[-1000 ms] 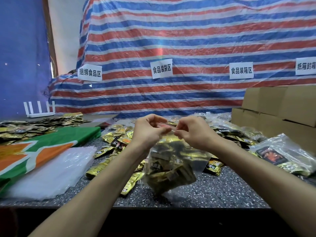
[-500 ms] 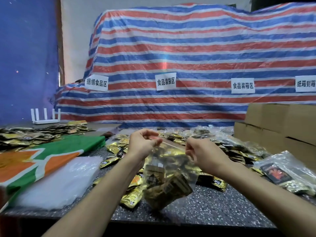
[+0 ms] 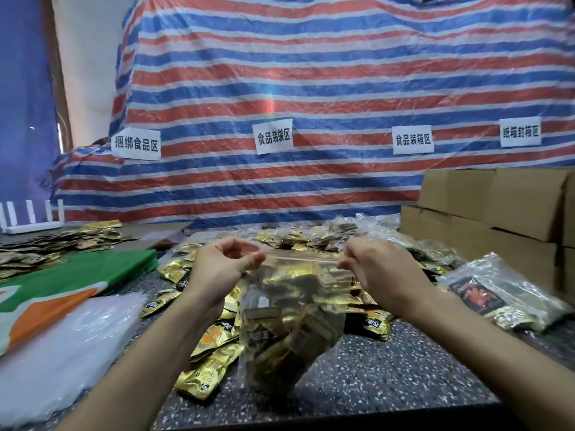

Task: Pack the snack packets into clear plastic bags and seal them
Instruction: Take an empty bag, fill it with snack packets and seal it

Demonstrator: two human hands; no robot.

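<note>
A clear plastic bag [image 3: 289, 331] filled with gold snack packets hangs above the speckled table [image 3: 389, 377]. My left hand [image 3: 222, 269] pinches the left end of its zip strip and my right hand [image 3: 381, 269] pinches the right end, so the top edge is stretched straight between them. Loose gold snack packets [image 3: 211, 346] lie heaped on the table under and behind the bag.
A stack of empty clear bags [image 3: 59, 346] and a green-orange-white sheet [image 3: 62, 284] lie at the left. Filled bags [image 3: 497, 290] lie at the right, in front of cardboard boxes [image 3: 497, 213]. A striped tarp [image 3: 311, 104] with paper labels hangs behind. A white router [image 3: 31, 219] stands far left.
My hands have drawn apart along the bag's top, from nearly touching to its two ends. The camera view has tilted up.
</note>
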